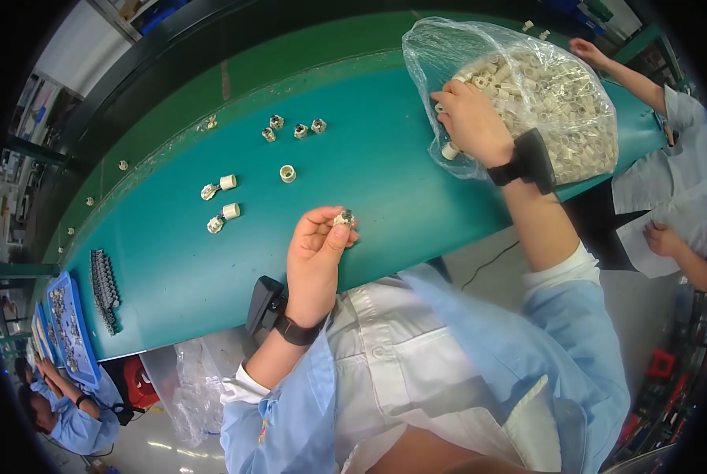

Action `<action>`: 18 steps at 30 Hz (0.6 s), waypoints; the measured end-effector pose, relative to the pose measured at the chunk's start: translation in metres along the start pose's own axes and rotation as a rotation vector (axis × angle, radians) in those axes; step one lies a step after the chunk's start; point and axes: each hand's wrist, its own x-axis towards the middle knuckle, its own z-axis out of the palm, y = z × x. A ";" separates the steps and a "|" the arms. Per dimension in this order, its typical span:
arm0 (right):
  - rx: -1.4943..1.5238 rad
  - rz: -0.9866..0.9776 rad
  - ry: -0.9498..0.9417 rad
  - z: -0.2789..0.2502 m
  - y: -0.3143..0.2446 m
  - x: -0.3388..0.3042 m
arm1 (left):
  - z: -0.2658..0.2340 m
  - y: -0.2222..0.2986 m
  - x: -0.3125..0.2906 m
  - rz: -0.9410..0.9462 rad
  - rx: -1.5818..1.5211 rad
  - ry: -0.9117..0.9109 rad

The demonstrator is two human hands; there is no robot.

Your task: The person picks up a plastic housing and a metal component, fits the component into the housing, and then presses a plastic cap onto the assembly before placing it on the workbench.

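Note:
My left hand point(315, 251) pinches a small cream fitting with a dark metal insert point(344, 218) between thumb and fingers, just above the green tabletop. Over the mouth of a clear plastic bag point(418, 59), my right hand point(473, 118) has its fingers curled around what looks like a cream plastic cap point(439, 108), mostly hidden by the fingers. Many similar cream caps point(578, 107) fill the bag. Another cap point(450, 150) lies below my right hand at the bag's edge. A single cap point(288, 174) stands on the table beyond my left hand.
Several small metal-and-cream fittings point(300, 131) stand farther back. Two cap-and-fitting pairs point(227, 182) point(231, 211) lie to the left. A row of dark parts point(103, 292) and a blue tray point(73, 332) are at far left. Co-workers sit at left point(84, 415) and right point(669, 189).

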 end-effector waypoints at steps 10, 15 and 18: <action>-0.028 -0.091 0.016 -0.015 0.004 0.007 | 0.001 0.002 0.000 -0.007 0.007 -0.017; 0.702 0.260 0.023 -0.043 -0.014 0.004 | 0.000 0.005 0.002 -0.036 0.001 -0.015; 1.388 0.191 0.004 -0.057 -0.036 -0.008 | 0.000 0.010 0.002 -0.057 -0.051 -0.039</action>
